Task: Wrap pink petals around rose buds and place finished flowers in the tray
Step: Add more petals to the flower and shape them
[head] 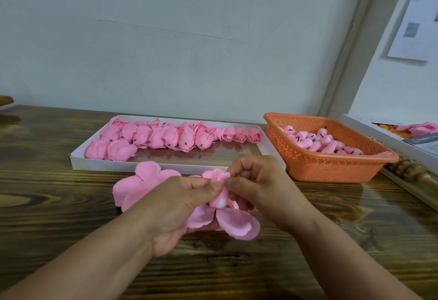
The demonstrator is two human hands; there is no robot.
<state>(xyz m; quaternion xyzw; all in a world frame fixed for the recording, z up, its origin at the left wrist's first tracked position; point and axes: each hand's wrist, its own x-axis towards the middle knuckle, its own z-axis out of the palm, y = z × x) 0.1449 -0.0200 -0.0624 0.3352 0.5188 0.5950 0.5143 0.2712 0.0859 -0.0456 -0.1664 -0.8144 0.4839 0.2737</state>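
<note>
Wood, dark and glossy, is the table [71, 205] we work over. At twelve o'clock from our hands lies the white tray [151, 166], its far side lined with finished pink flowers [166, 137]. At two o'clock sits the orange basket [331, 167] of rose buds [320, 142]. A stack of petals [139, 188] rests at nine o'clock. Our left hand [182, 205] and right hand [258, 183] both pinch one bud [219, 189], loose petals [237, 225] hanging beneath it.

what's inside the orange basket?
The orange basket holds a heap of pink rose buds with white patches and dark stubs. Its near wall hides the lower ones and the floor.
</note>
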